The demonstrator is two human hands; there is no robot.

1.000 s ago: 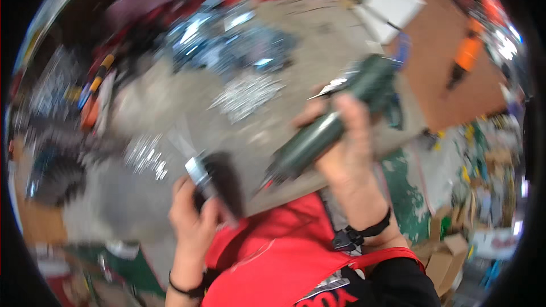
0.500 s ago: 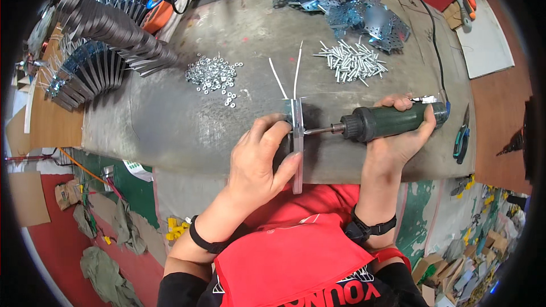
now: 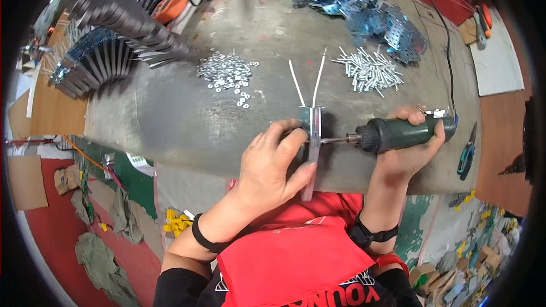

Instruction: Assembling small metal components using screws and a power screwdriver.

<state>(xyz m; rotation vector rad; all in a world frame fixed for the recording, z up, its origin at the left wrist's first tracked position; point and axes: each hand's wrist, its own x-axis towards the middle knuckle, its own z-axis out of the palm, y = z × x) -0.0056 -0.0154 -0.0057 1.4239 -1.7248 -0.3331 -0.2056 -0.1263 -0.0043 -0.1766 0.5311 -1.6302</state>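
Left hand (image 3: pixel 270 165): fingers grasping metal bracket (image 3: pixel 311 148) at the table's (image 3: pixel 170 119) near edge.
Right hand (image 3: pixel 406 148): clenched around green driver (image 3: pixel 406 132) (bit touching bracket).
Room: bare tabletop left of the bracket.

Bare grey bench top (image 3: pixel 170 113) lies open to the left of the left hand (image 3: pixel 270 165). Ahead, a washer pile (image 3: pixel 227 74) and a screw heap (image 3: pixel 369 71) flank a clear lane; stacked metal brackets (image 3: pixel 108 34) crowd the far left.

Both forearms rise from the lower edge, each with a dark wristband. The left hand (image 3: pixel 273 167), at centre frame, is curled closed, thumb low and fingers (image 3: pixel 287 136) hooked upward. The right hand (image 3: pixel 410 150), right of centre, is clenched.
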